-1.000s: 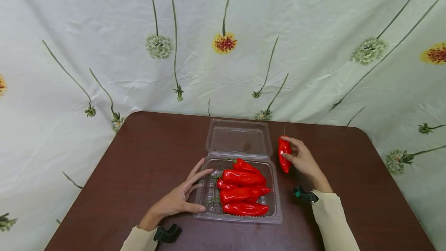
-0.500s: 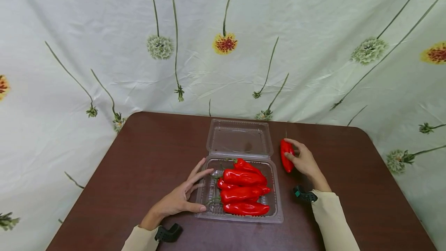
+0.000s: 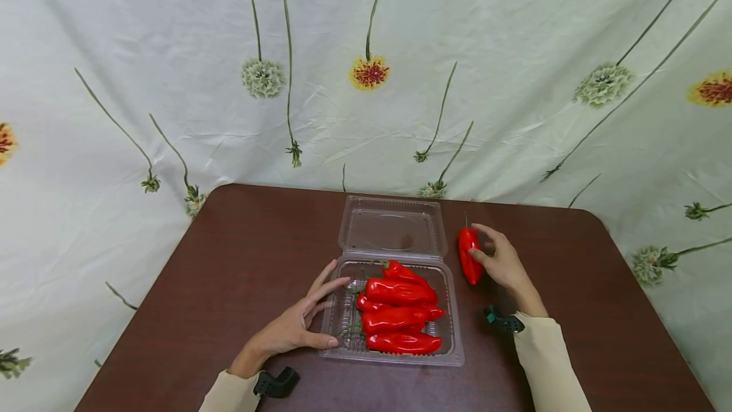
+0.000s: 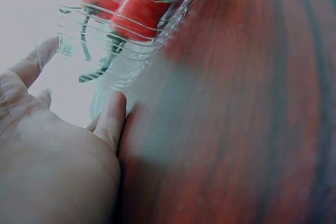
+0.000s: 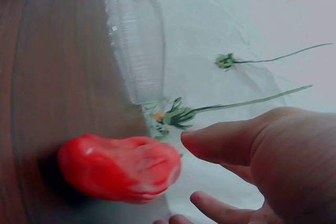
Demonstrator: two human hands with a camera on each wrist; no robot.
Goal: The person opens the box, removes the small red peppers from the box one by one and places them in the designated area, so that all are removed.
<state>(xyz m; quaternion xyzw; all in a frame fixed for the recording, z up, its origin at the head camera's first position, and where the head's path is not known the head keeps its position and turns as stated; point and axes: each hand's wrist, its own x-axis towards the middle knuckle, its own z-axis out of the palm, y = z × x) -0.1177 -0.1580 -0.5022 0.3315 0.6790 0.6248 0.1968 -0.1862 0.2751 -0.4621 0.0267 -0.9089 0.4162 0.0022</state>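
Several red peppers (image 3: 400, 290) lie in the clear plastic clamshell box (image 3: 450, 358), mostly sideways with stems to the left. At the box's left side is my left hand (image 3: 288, 329), its fingers spread and the thumb at the near left corner; the left wrist view shows the fingers (image 4: 113, 116) beside the ribbed wall. One more red pepper (image 3: 470, 256) lies on the table right of the box, stem pointing away. Just right of it is my right hand (image 3: 504, 264); in the right wrist view a gap shows between the thumb (image 5: 220, 142) and the pepper (image 5: 118, 169).
The box's clear lid (image 3: 393, 224) lies folded back flat behind it. A dark brown table (image 3: 257, 240) carries everything. White flower-printed cloth (image 3: 320, 113) hangs behind the table's far edge.
My right hand has let go of the pepper, which now lies on the table by the box; the fingers have spread a little away from it. The left hand has stayed put.
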